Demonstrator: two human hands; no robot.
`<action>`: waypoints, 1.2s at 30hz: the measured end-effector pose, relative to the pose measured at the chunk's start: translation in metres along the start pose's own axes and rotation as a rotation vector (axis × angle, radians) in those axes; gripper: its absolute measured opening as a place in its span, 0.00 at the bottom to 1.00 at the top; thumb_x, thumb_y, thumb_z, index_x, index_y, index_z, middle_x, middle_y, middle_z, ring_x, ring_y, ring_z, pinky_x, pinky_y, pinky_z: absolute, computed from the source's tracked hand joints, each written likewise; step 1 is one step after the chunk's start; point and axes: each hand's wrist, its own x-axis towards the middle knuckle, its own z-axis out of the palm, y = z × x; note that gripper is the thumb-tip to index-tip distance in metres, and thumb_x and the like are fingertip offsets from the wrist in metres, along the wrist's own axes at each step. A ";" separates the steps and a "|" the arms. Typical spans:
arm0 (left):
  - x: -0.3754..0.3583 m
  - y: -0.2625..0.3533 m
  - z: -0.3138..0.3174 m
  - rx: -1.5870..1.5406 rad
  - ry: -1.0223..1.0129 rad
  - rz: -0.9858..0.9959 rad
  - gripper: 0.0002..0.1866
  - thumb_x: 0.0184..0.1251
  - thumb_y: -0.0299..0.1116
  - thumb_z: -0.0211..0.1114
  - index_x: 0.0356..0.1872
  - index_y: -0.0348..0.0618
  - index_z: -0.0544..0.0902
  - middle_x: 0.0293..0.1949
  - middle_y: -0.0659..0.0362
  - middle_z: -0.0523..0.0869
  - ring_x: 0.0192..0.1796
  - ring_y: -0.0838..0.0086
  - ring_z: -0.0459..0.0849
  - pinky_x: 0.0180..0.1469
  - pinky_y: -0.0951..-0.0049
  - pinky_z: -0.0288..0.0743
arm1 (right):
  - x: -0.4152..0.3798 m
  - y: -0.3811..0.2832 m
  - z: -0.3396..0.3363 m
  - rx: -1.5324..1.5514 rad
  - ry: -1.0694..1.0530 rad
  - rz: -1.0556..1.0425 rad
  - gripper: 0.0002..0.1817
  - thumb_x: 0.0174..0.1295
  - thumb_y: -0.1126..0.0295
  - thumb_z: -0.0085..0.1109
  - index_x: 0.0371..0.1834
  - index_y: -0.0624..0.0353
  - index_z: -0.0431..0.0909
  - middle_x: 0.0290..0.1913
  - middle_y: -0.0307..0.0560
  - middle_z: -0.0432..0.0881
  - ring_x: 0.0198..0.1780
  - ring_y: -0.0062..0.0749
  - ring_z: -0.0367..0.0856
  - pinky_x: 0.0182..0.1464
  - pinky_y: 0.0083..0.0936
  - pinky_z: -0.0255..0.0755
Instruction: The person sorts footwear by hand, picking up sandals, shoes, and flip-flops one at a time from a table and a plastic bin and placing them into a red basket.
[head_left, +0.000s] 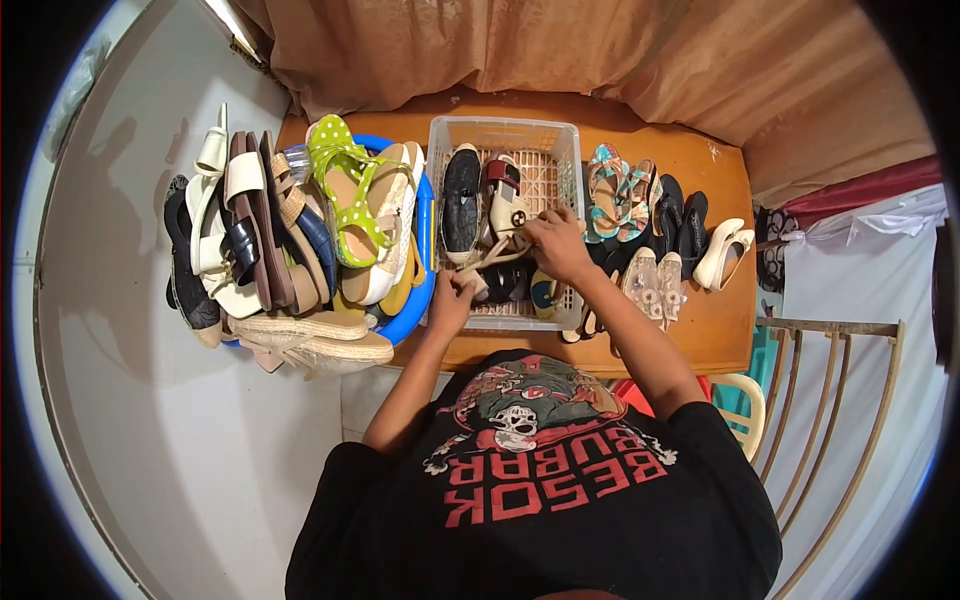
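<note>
Over the clear plastic basket [505, 323], my left hand [452, 304] pinches one end of a beige strappy sandal [490, 258] near the basket's left wall. My right hand [558, 246] has its fingers closed on the sandal's other end, which the fingers partly cover. Just beyond, a cream shoe with a round dark ornament [508, 212] lies inside the basket, beside a black espadrille [462, 205]. Dark shoes [505, 283] and a yellow-and-blue shoe [543, 294] lie under and near my hands.
On the left, a blue tub [424, 225] is heaped with shoes, including a green polka-dot sandal [350, 190]. Floral sandals [608, 195], clear shoes [645, 282] and cream flats [722, 255] stand on the wooden table [690, 150]. A metal rack [835, 330] is at right.
</note>
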 end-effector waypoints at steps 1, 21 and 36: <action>-0.007 0.011 0.003 0.019 0.112 0.046 0.27 0.55 0.25 0.71 0.54 0.38 0.67 0.44 0.48 0.73 0.50 0.63 0.74 0.53 0.62 0.71 | -0.004 0.003 -0.007 0.118 0.001 -0.039 0.18 0.43 0.79 0.60 0.41 0.55 0.76 0.42 0.46 0.80 0.53 0.46 0.74 0.61 0.43 0.62; -0.006 0.046 -0.001 0.319 0.038 0.161 0.35 0.44 0.30 0.76 0.52 0.33 0.65 0.52 0.38 0.74 0.57 0.45 0.74 0.58 0.55 0.68 | -0.058 -0.023 -0.022 0.133 0.317 0.465 0.27 0.50 0.72 0.67 0.55 0.53 0.71 0.61 0.52 0.69 0.63 0.51 0.64 0.64 0.46 0.55; 0.000 0.038 -0.004 0.311 -0.061 0.219 0.36 0.41 0.25 0.78 0.53 0.36 0.66 0.51 0.43 0.70 0.58 0.47 0.69 0.61 0.55 0.65 | -0.031 -0.057 -0.017 0.619 0.327 0.313 0.20 0.51 0.80 0.58 0.50 0.61 0.72 0.56 0.56 0.69 0.60 0.54 0.68 0.64 0.39 0.62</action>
